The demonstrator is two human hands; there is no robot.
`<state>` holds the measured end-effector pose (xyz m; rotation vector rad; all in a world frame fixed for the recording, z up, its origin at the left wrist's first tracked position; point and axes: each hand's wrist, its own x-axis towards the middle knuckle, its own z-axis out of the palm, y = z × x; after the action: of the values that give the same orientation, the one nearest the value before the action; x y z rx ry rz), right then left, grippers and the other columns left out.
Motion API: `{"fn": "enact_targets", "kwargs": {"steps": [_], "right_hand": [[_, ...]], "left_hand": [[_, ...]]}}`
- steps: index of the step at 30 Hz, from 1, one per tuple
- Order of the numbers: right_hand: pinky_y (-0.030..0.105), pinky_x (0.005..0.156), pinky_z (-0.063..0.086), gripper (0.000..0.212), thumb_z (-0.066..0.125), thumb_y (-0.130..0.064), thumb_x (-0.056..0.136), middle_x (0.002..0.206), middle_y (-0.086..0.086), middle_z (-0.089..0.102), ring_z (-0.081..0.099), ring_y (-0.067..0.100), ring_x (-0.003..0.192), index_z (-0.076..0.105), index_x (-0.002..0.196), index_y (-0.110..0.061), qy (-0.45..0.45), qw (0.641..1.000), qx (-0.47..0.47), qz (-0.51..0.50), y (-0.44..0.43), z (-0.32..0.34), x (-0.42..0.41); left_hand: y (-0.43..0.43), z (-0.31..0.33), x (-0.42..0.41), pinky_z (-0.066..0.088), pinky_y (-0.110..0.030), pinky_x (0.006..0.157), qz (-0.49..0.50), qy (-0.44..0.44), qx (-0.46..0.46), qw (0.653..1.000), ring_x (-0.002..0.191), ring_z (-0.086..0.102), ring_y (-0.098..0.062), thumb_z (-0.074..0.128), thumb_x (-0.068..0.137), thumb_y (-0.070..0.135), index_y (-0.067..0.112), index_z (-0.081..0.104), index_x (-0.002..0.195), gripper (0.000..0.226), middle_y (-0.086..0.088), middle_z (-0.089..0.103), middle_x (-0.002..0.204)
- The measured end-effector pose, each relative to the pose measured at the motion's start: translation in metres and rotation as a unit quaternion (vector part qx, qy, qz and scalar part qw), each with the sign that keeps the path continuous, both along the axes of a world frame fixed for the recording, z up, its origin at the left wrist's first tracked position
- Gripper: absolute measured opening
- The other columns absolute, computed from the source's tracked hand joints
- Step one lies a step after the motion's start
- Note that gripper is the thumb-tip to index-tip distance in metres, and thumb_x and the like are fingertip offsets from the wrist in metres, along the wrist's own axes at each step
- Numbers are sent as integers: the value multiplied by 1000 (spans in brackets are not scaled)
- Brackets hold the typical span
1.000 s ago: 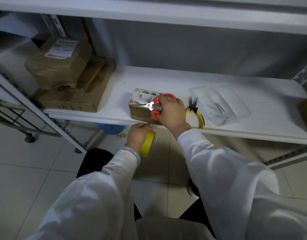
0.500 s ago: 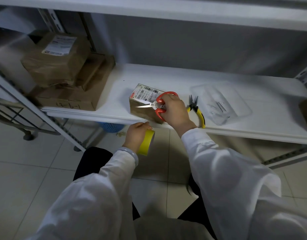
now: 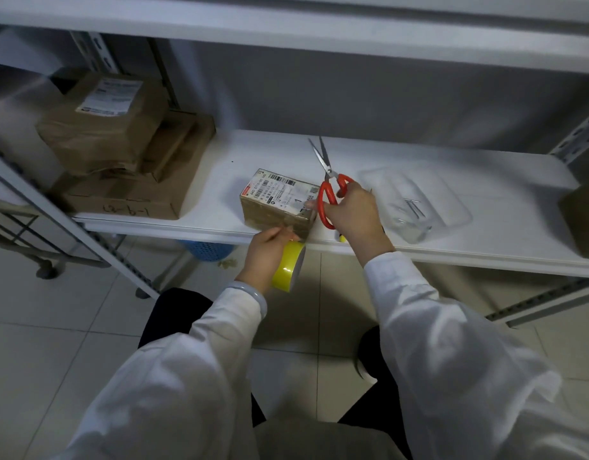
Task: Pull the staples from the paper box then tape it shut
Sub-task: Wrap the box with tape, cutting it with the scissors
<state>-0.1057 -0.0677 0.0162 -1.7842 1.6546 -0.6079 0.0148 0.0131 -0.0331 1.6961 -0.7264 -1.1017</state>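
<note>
A small brown paper box [image 3: 280, 207] with a white barcode label lies at the front edge of the white shelf [image 3: 220, 180]. My left hand [image 3: 265, 252] grips a yellow tape roll [image 3: 288, 265] just below the shelf edge, against the box's front face. My right hand [image 3: 353, 215] holds red-handled scissors [image 3: 331, 190] beside the box's right end, blades pointing up and away, slightly apart. One finger touches the box's right top corner. The pliers are almost wholly hidden behind my right hand; only a yellow handle tip [image 3: 342, 239] shows.
A clear plastic tray [image 3: 416, 200] holding a few pulled staples sits to the right. Stacked brown parcels [image 3: 120, 151] fill the shelf's left end. Another brown box [image 3: 582, 220] stands at the far right. A blue basket [image 3: 207, 250] sits on the tiled floor below.
My right hand has swung the scissors from lying across the box's top, blades pointing left, to beside its right end with blades pointing up. My left hand with the tape has stayed at the box's front.
</note>
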Motion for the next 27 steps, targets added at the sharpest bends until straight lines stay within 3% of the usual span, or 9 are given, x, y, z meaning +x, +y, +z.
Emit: {"fn": "enact_targets", "kwargs": {"steps": [2, 4, 7, 11, 17, 23, 27], "right_hand": [[22, 76, 41, 43, 65, -31, 86, 100, 5, 56, 59, 20, 97, 53, 118, -4, -2, 998, 61, 9, -2, -1, -9], [22, 71, 45, 50, 69, -25, 82, 97, 1, 52, 56, 15, 83, 48, 122, -3, -21, 996, 84, 2, -4, -5, -16], [36, 78, 55, 53, 73, -24, 74, 101, 9, 62, 66, 28, 88, 50, 116, -2, -19, 999, 32, -40, -7, -16, -28], [26, 77, 46, 34, 65, -23, 82, 105, 11, 64, 63, 28, 96, 57, 110, -6, 26, 995, -54, -74, -2, -35, -43], [28, 69, 42, 29, 63, -26, 80, 96, 11, 66, 63, 33, 90, 62, 106, -13, 108, 990, -11, -92, -7, -52, -44], [37, 80, 48, 32, 53, -25, 88, 117, 14, 59, 58, 33, 106, 57, 116, -10, 159, 980, 31, -113, -22, -62, -37], [43, 97, 39, 38, 43, -24, 94, 133, 16, 45, 46, 31, 122, 47, 129, -7, 252, 961, 37, -111, -30, -62, -32]], "left_hand": [[-3, 2, -5, 39, -27, 73, -12, -3, -14, 1000, 71, 52, -9, 54, 93, 23, 23, 62, 63, 31, 8, 60, 70], [-5, 4, -9, 39, -26, 71, -22, -3, -19, 1000, 69, 52, -8, 54, 93, 23, 23, 62, 63, 31, 8, 60, 70], [-8, 7, -13, 40, -28, 74, -31, 9, -19, 999, 69, 53, -9, 54, 93, 23, 22, 61, 65, 30, 7, 60, 70], [-12, 8, -18, 40, -31, 81, -40, 9, -21, 999, 70, 53, -11, 53, 93, 23, 21, 61, 65, 30, 7, 61, 72], [-13, 9, -21, 40, -31, 80, -41, 12, -15, 999, 73, 53, -13, 53, 94, 24, 22, 61, 65, 30, 7, 61, 74], [-11, 7, -17, 41, -29, 77, -31, 5, -15, 999, 72, 53, -6, 52, 94, 23, 20, 61, 64, 31, 9, 60, 75], [-12, 2, -13, 41, -29, 75, -19, 5, -4, 1000, 69, 53, -10, 54, 93, 25, 22, 61, 64, 30, 6, 60, 72]]}}
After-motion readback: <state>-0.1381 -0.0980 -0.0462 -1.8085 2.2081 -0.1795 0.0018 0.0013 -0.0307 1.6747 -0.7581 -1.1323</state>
